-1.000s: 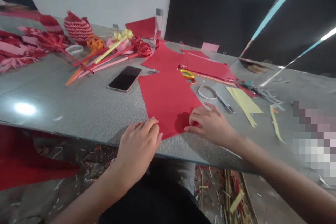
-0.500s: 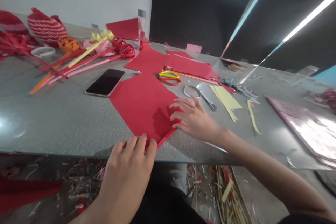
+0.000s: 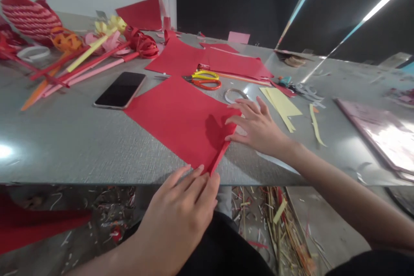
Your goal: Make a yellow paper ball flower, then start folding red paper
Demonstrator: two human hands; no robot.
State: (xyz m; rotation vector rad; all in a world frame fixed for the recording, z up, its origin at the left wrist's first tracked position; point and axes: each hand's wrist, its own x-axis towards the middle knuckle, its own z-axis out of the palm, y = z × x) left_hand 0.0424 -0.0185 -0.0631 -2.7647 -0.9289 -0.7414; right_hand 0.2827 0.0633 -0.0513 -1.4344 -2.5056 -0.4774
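Observation:
A red paper sheet (image 3: 174,114) lies flat on the table, one corner toward me. Its near-right edge is turned up into a narrow roll or fold. At the near corner, my left hand (image 3: 186,207) has its fingers closed on the end of that edge. Farther up the same edge, my right hand (image 3: 258,127) grips the turned-up part with bent fingertips, casting a shadow on the sheet. Scissors (image 3: 207,79) with yellow and orange handles lie just beyond the sheet. Close to my right hand is a roll of tape (image 3: 235,95), partly hidden.
A phone (image 3: 120,90) lies at the sheet's left corner. Several paper-wrapped sticks (image 3: 90,67) with curled paper heads are at back left. More red paper (image 3: 236,61) lies behind the scissors. Yellow strips (image 3: 281,103) and a pink shiny packet (image 3: 378,133) are on the right. The table's front edge is close.
The sheet's near corner and both hands have shifted right, with the sheet turned slightly. My left hand still holds the corner and my right hand the turned-up edge. The camera view has tilted a little.

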